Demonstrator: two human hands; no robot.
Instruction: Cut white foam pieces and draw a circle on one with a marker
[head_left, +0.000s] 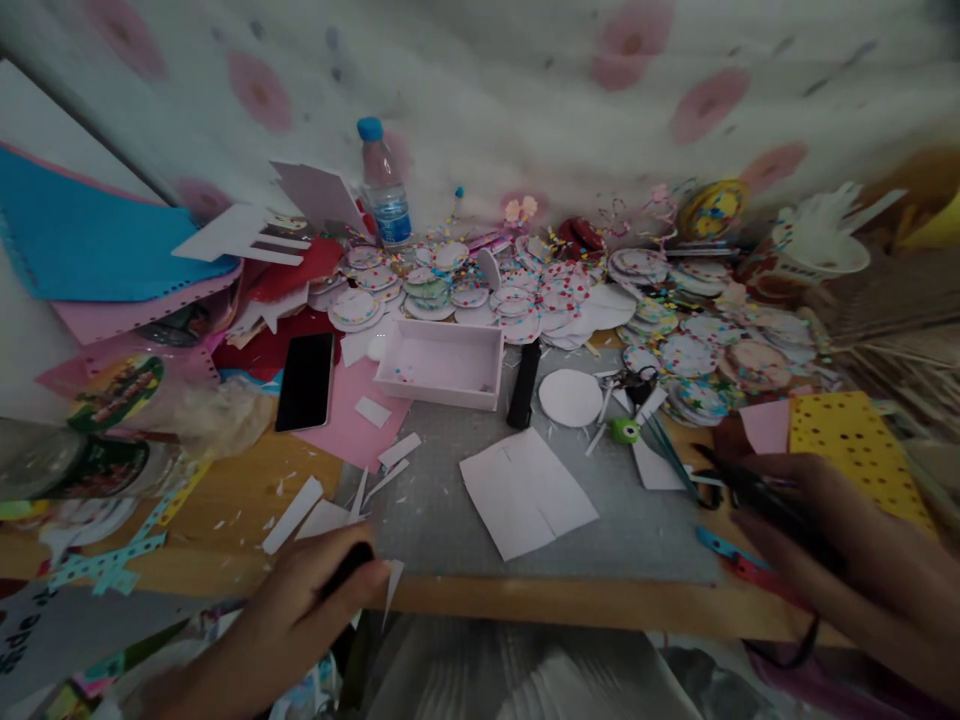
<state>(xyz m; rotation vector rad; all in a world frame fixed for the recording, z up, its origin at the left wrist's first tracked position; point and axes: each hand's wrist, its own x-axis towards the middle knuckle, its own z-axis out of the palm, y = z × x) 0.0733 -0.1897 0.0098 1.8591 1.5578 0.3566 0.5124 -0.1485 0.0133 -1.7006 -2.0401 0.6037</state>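
My left hand [300,610] is closed at the near edge of the cutting mat [420,470]. Something dark shows between its thumb and fingers, but I cannot make it out. A thin white paper sliver [393,588] hangs by the thumb tip. Off to the right, my right hand [840,550] grips a slim black pen-like tool [772,500] with a dark pointed tip facing left; blur hides its exact kind. Between the hands lies a white paper square [529,495] with short slits or creases. Behind it are a white paper disc [571,398] and a black stick-like object [523,385].
A shallow white box [442,365] and a phone [305,382] lie behind the mat's near area. Many decorated paper discs [525,300] pile along the back by a water bottle [386,190]. Paper strips [294,513] litter the left; scissors [637,385] and yellow dotted paper [855,450] lie right.
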